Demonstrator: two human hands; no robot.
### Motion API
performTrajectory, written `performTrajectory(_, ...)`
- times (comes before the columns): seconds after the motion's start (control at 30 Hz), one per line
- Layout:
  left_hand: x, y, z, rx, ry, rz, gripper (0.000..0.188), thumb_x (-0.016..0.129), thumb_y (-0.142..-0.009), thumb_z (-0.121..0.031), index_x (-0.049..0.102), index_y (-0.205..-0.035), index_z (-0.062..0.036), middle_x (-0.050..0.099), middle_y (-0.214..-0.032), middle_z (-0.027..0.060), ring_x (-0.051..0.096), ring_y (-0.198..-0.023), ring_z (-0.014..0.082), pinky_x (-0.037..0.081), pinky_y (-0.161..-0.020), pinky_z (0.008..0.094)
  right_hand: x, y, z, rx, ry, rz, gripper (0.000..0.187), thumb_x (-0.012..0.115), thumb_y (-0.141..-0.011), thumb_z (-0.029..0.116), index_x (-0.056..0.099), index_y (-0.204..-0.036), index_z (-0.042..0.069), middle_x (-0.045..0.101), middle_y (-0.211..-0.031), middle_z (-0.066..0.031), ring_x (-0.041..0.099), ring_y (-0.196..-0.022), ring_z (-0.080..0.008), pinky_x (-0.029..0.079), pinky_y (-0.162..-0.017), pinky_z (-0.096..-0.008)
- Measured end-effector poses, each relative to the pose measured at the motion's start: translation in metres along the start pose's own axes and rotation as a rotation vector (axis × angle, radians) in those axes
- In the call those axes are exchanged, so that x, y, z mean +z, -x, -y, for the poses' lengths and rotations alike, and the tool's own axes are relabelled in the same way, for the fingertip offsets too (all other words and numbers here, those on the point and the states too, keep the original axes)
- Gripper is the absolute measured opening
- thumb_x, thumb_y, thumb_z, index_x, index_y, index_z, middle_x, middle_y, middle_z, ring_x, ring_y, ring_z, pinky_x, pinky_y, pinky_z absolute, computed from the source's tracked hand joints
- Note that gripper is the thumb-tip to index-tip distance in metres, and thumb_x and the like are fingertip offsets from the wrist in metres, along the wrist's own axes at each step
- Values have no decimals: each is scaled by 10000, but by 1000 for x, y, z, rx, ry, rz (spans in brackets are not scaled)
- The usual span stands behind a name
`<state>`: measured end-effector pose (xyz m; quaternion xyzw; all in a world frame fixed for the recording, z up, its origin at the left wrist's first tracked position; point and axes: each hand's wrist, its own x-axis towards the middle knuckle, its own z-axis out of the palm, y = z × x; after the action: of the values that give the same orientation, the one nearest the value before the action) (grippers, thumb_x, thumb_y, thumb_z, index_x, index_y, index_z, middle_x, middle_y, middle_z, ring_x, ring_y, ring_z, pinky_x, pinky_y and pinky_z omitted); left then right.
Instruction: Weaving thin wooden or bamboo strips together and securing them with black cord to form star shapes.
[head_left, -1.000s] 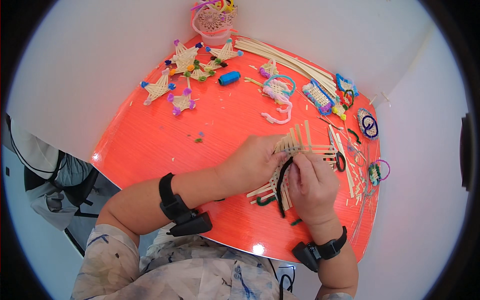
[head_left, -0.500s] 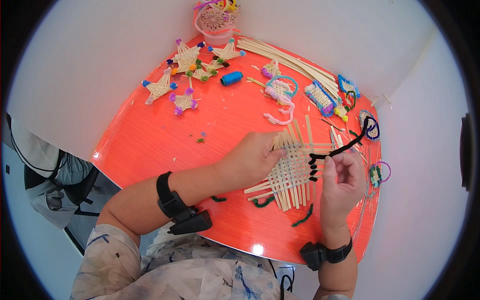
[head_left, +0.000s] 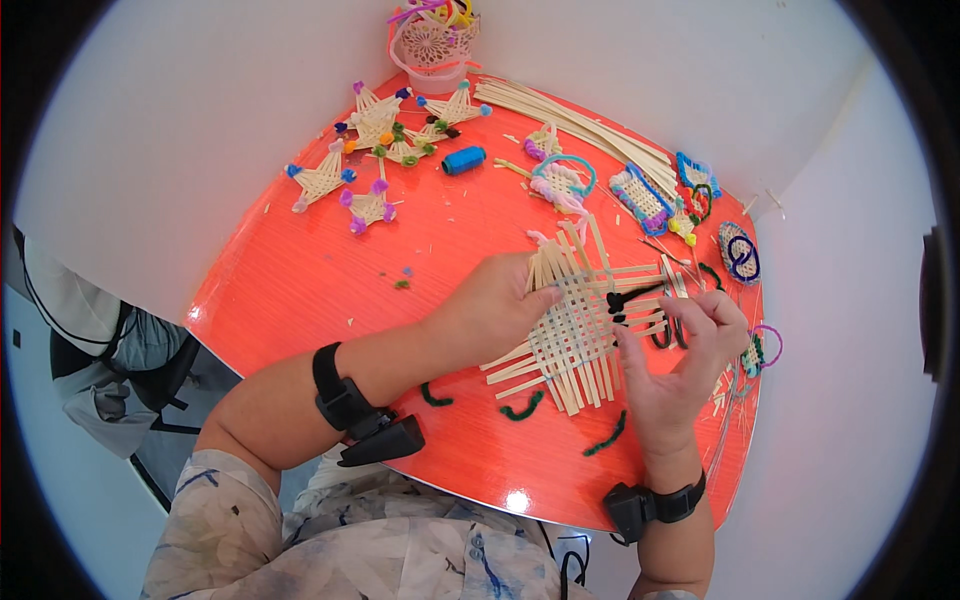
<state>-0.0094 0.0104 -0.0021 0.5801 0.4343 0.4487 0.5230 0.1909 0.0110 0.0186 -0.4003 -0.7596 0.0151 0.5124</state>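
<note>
You had a pink openwork basket [head_left: 437, 50] at the top of the frame, woven stars [head_left: 321, 180] at upper left near a blue spool [head_left: 464, 160], and an oval woven piece [head_left: 739, 252] toward the right.

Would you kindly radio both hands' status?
Left hand pinching woven panel. Right hand open beside it. Black fuzzy stem at panel's right. Green fuzzy pieces nearby, touching neither hand.

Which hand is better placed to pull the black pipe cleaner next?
Probably your right hand: it is spread open close to the black pipe cleaner, while your left hand grips the left edge of the woven strip mat.
</note>
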Motion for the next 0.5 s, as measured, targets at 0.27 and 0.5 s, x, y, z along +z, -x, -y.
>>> performTrajectory(0.27,4,1,0,58,-114,43,211,475,-941,-51,587,-1106,18,662,-911,64,624,-841,105,500,-754,278,4,-1,-1,-179,283,124,178,756,-625,44,634,-741,102,522,-1035,-32,390,-1026,-264,284,-868,-395)
performTrajectory(0.5,4,3,-2,33,-105,63,195,470,-945,-40,578,-1095,22,661,-926,69,627,-856,108,501,-761,278,-2,-8,-4,-148,124,137,239,709,-644,3,597,-837,89,558,-981,-60,449,-979,-269,325,-872,-401)
